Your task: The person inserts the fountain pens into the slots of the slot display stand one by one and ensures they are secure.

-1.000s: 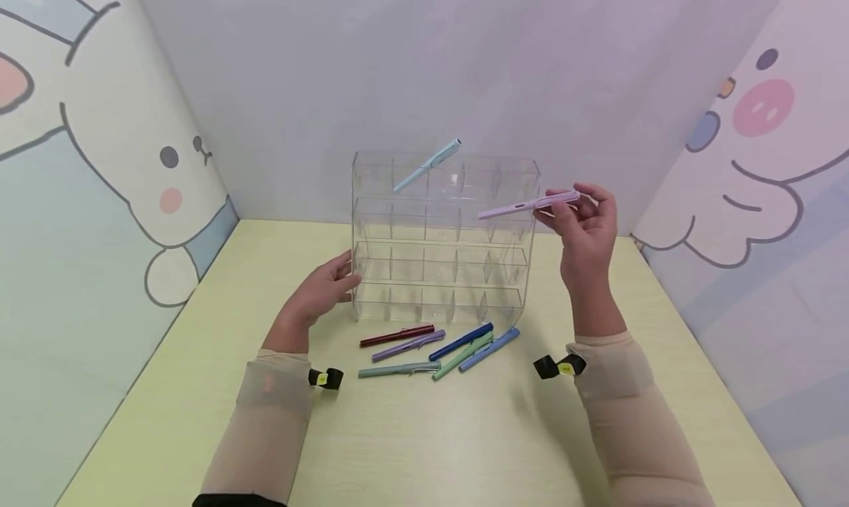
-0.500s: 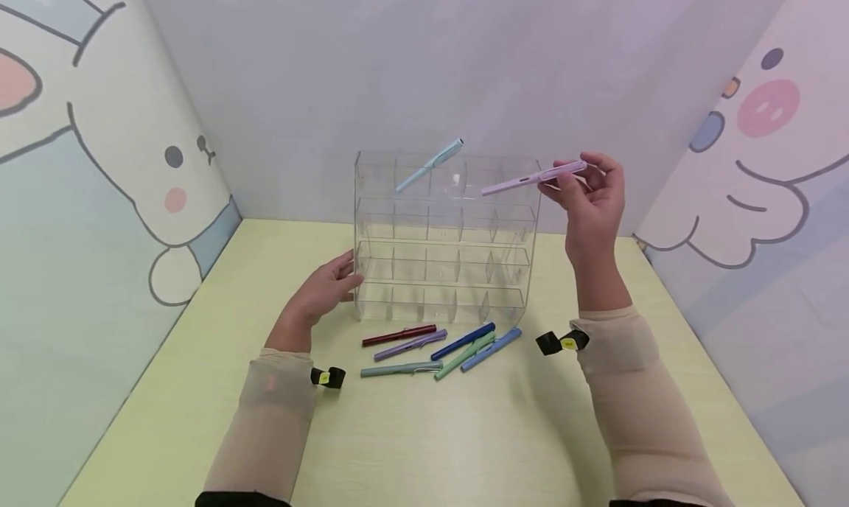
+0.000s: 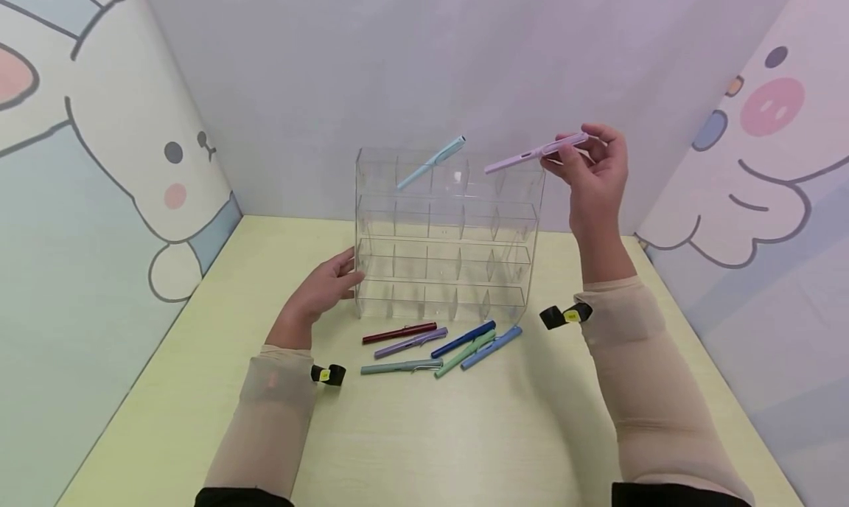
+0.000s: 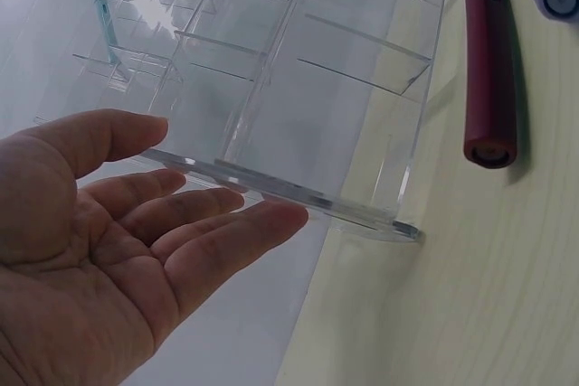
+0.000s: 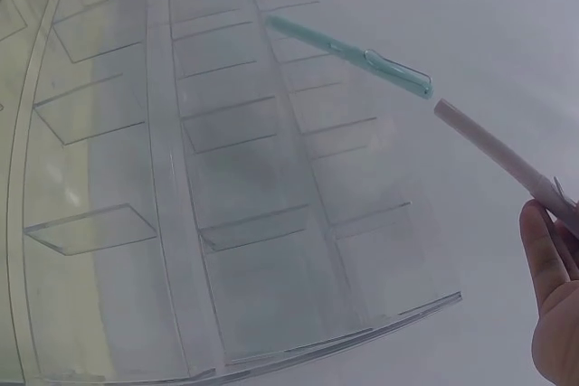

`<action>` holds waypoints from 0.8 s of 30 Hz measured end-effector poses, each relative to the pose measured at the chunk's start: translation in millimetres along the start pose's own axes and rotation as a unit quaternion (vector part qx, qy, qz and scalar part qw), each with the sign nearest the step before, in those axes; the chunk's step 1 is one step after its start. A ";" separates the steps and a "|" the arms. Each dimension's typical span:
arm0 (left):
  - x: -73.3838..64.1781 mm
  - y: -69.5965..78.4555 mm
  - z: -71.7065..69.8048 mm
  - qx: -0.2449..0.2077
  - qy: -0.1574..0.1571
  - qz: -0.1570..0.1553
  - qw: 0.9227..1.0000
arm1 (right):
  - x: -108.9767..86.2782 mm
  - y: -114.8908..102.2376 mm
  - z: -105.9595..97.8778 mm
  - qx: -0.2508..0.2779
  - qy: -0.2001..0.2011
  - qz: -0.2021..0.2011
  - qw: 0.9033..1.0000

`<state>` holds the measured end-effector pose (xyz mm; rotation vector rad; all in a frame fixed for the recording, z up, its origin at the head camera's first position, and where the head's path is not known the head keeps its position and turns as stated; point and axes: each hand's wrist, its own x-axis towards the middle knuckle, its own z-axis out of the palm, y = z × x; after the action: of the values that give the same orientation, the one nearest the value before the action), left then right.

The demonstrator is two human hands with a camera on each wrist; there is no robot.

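Observation:
A clear acrylic pen rack (image 3: 444,238) with several tiers of small compartments stands upright on the table. Beside its left wall is my left hand (image 3: 323,289); in the left wrist view the fingertips (image 4: 285,214) lie along the wall's edge, fingers fairly straight. My right hand (image 3: 599,169) pinches a lilac pen (image 3: 524,157) near its clip end, at the rack's top right corner. The pen's free end points left, in front of the top tier. A light blue pen (image 3: 431,163) leans slantwise in the top tier, clip end up.
Several pens lie before the rack: dark red (image 3: 399,333), purple (image 3: 411,343), grey-green (image 3: 401,367), dark blue (image 3: 463,339), green (image 3: 466,354) and light blue (image 3: 491,348). Cartoon-printed panels (image 3: 152,175) flank the table (image 3: 424,433), with a pale wall (image 3: 464,65) behind.
My right hand has risen with the lilac pen, from beside the rack's second tier up to its top edge. The left hand stays at the rack's left side.

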<state>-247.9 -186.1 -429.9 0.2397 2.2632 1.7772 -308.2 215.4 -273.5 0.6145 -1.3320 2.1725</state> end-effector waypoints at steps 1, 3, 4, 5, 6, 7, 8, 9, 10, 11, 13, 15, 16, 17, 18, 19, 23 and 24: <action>0.0 -0.2 0.0 0.000 -0.001 0.001 1.000 | 1.9 0.7 0.5 -0.004 -0.002 0.000 1.000; -0.6 -0.1 -0.1 0.001 0.000 0.000 1.000 | 5.7 2.3 1.5 -0.010 -0.006 0.002 1.000; -0.7 -0.2 -0.1 0.001 0.002 -0.002 1.000 | 7.6 3.2 1.9 -0.014 -0.008 0.004 1.000; -0.7 -0.3 0.0 0.001 0.002 -0.001 1.000 | 9.4 4.2 2.2 -0.017 -0.010 0.005 1.000; -0.8 -0.2 0.1 0.000 0.003 -0.002 1.000 | 11.4 5.3 2.6 -0.019 -0.011 0.007 1.000; -0.8 -0.2 0.1 -0.001 0.002 -0.002 1.000 | 13.1 6.4 2.9 -0.021 -0.010 0.010 1.000; -1.1 0.1 0.1 -0.001 0.002 -0.001 1.000 | 14.7 7.4 3.3 -0.022 -0.010 0.013 1.000; -1.1 0.1 0.2 -0.003 0.003 -0.002 1.000 | 16.3 8.3 3.8 -0.025 -0.008 0.015 1.000; -1.1 0.2 0.3 -0.004 0.002 -0.002 1.000 | 17.7 9.3 4.6 -0.025 -0.007 0.017 1.000; -1.4 0.3 0.4 -0.004 0.002 -0.002 1.000 | 19.1 10.1 5.4 -0.025 -0.006 0.020 0.999; -1.6 0.1 0.5 -0.005 0.003 -0.004 1.000 | 21.6 11.3 7.4 -0.026 -0.005 0.024 0.999; -1.8 -0.6 0.8 -0.005 0.004 -0.007 1.000 | 24.1 12.0 9.9 -0.028 -0.007 0.027 0.999; -2.0 -1.0 0.7 -0.004 0.004 -0.006 1.000 | 25.4 12.1 11.2 -0.030 -0.009 0.028 0.999; -2.3 -1.4 0.6 -0.003 0.003 -0.005 1.000 | 26.7 12.0 12.5 -0.033 -0.011 0.028 0.999; -2.4 -1.8 0.6 -0.004 0.003 -0.005 1.000 | 27.9 11.7 13.8 -0.037 -0.014 0.029 0.999; -2.4 -2.2 0.8 -0.004 0.003 -0.005 1.000 | 29.2 11.4 15.1 -0.041 -0.016 0.029 0.999; -2.6 -1.6 1.4 -0.003 0.004 -0.005 1.000 | 33.5 10.2 19.7 -0.055 -0.025 0.031 0.998; -2.5 -1.2 1.7 -0.003 0.005 -0.006 1.000 | 34.3 10.2 20.6 -0.056 -0.026 0.033 0.998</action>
<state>-245.0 -185.5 -431.2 0.2170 2.2598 1.7832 -338.6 199.4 -250.6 0.5958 -1.5105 2.1296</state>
